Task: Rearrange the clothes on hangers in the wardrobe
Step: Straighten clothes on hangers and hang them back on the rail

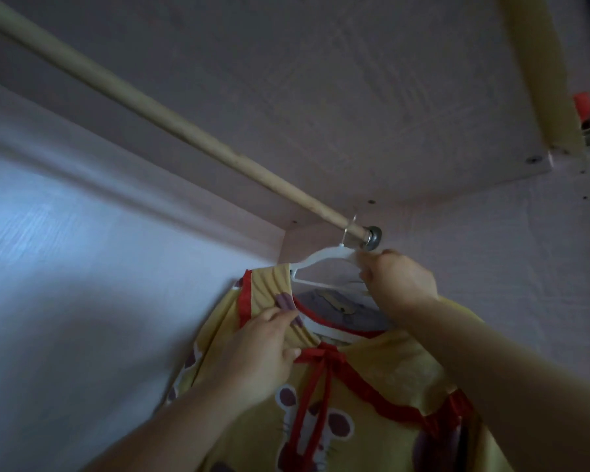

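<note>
A yellow garment (382,366) with red trim and a red bow hangs on a white plastic hanger (324,258). The hanger's hook sits on the wooden rail (143,97), right at the rail's far end by its metal socket (372,237). My left hand (259,352) pinches the garment's neckline at the left shoulder. My right hand (399,284) grips the hanger's right arm just under the hook. A grey lining with a tan label (338,303) shows inside the collar.
The wardrobe's top panel (321,97) is close above the rail. The back wall (65,267) is at the left and the side wall (525,267) at the right. A red object (583,101) and a metal hinge sit at the upper right.
</note>
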A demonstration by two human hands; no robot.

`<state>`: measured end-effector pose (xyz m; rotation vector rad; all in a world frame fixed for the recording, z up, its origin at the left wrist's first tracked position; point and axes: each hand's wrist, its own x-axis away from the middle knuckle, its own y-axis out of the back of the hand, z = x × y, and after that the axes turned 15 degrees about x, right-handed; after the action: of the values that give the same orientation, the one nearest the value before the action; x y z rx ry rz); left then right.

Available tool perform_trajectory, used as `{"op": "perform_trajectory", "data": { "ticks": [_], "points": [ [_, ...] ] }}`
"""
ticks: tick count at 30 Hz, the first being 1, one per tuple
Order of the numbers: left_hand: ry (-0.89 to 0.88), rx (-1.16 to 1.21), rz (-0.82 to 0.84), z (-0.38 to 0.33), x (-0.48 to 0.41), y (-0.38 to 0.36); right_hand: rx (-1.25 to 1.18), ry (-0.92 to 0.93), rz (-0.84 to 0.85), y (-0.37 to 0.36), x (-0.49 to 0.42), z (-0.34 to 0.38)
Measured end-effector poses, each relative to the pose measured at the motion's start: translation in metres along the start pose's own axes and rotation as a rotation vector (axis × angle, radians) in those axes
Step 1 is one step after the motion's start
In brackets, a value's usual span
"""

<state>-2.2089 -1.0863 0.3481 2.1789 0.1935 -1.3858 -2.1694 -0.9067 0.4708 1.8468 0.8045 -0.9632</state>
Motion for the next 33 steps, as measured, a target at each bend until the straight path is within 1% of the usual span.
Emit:
{"op": "perform_trajectory", "data": {
  "ticks": [3,11,14,17,22,28,29,31,33],
  "points": [
    [0.014,-0.025,0.023,0.011,0.01,-0.006,0.015,0.02,0.051,-0.016,0.015,0.002],
    [0.043,0.037,0.063,0.004,0.026,-0.022,0.078,0.016,0.015,-0.014,0.034,0.008],
    [0.066,0.006,0.098,-0.007,0.034,-0.025,0.159,0.066,-0.049,-0.015,0.056,0.007],
    [0.103,-0.03,0.139,-0.021,0.049,-0.024,0.191,0.113,-0.061,-0.015,0.084,0.003],
    [0.188,-0.085,0.196,-0.053,0.093,-0.023,0.056,0.216,0.03,-0.007,0.159,0.004],
    [0.319,-0.132,0.306,-0.114,0.172,-0.029,-0.067,0.403,0.233,0.02,0.296,-0.01],
    [0.333,-0.155,0.336,-0.125,0.188,-0.032,-0.073,0.412,0.235,0.026,0.321,-0.015],
    [0.357,-0.213,0.39,-0.149,0.223,-0.037,-0.139,0.373,0.261,0.037,0.371,-0.026],
    [0.38,-0.237,0.437,-0.175,0.258,-0.042,-0.219,0.42,0.419,0.047,0.42,-0.038]
  ]
}}
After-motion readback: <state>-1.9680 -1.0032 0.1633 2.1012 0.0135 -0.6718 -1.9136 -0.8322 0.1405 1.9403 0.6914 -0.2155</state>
